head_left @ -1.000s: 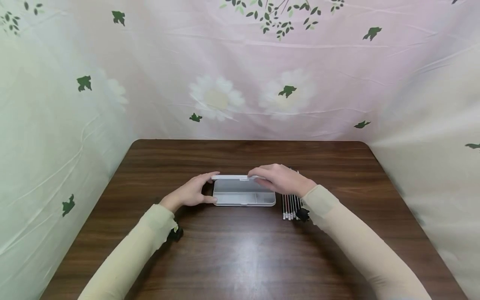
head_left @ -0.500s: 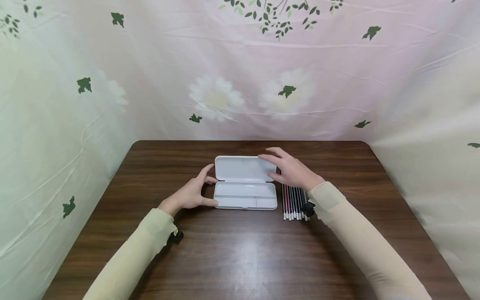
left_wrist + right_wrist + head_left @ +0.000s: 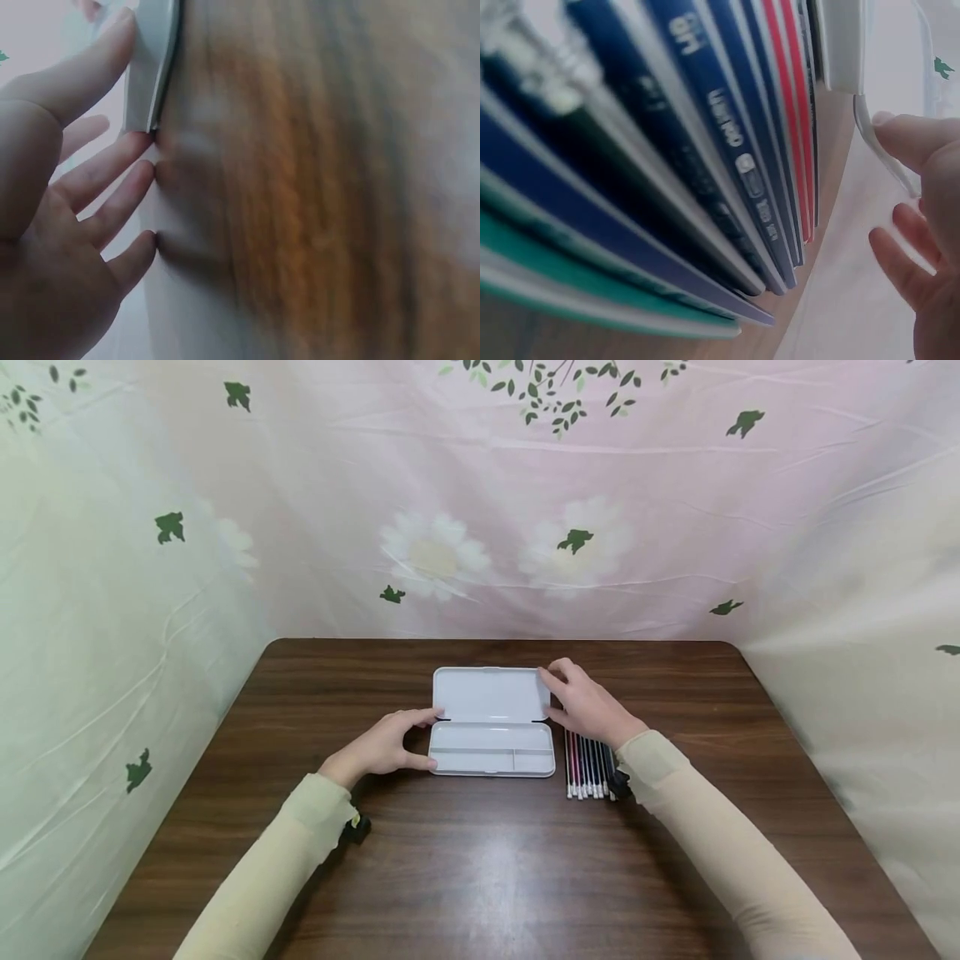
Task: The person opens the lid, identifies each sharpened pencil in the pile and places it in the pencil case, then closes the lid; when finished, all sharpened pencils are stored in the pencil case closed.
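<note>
A white pencil case (image 3: 472, 737) lies with its lid (image 3: 487, 693) folded back flat behind it; thin dividers split the bottom into compartments. My left hand (image 3: 390, 743) holds the case's left end, thumb at the front corner and a finger near the hinge. Its other fingers spread out past the case (image 3: 152, 67) in the left wrist view. On the lid's right edge, the thumb and fingertips of my right hand (image 3: 588, 700) rest, fingers loosely bent. Under that wrist several pencils (image 3: 585, 768) lie side by side, dark blue, red and green, as the right wrist view shows.
A dark wood-grain table (image 3: 480, 860) carries everything. Behind it and at both sides hangs a pale cloth (image 3: 502, 485) printed with flowers and leaves. A small black device (image 3: 356, 828) sits at the left wrist.
The lid has swung back from half raised to flat behind the case. My right hand has followed it to its right edge; my left fingers have come down to the hinge side.
</note>
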The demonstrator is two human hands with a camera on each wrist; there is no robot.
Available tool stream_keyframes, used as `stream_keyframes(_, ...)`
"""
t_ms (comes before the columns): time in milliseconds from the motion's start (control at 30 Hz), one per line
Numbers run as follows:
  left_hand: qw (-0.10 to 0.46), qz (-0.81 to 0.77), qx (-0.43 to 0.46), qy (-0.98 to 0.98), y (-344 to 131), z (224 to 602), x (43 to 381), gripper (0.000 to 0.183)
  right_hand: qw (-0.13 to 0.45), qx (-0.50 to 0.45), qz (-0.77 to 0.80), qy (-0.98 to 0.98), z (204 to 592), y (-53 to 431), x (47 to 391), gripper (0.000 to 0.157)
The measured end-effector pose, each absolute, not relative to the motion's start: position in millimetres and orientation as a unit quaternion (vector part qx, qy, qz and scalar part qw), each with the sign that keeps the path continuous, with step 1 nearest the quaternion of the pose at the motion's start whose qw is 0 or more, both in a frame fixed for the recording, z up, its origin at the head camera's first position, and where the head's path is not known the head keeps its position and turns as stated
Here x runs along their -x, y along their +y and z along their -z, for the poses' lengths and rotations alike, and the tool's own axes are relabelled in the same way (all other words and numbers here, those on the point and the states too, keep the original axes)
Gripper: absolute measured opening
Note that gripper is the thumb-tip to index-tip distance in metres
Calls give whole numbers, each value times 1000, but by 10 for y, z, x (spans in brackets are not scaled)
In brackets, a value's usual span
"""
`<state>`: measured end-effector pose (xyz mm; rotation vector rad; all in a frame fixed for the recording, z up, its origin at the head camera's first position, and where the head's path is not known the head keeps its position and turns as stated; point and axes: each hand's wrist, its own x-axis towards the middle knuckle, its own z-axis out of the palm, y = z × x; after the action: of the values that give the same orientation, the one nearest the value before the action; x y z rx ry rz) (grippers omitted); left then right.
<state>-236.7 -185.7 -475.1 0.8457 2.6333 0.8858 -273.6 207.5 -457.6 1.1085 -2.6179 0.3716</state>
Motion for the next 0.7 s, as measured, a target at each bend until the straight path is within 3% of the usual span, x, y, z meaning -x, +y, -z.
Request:
stream_keyframes(233, 129, -273, -284, 910, -1814, 4679, 2352, 82, 85, -353, -85, -928, 4574, 2080, 2714, 49)
stream_keyframes(467, 131, -269, -278, 913, -1775, 4656, 2338, 84, 44, -345, -84, -934, 4603, 2091, 2706, 49)
stream_keyframes(700, 119, -268, -275, 916, -1744, 4697, 2328, 86, 57, -342, -102, -932, 4593, 2149, 2677, 54)
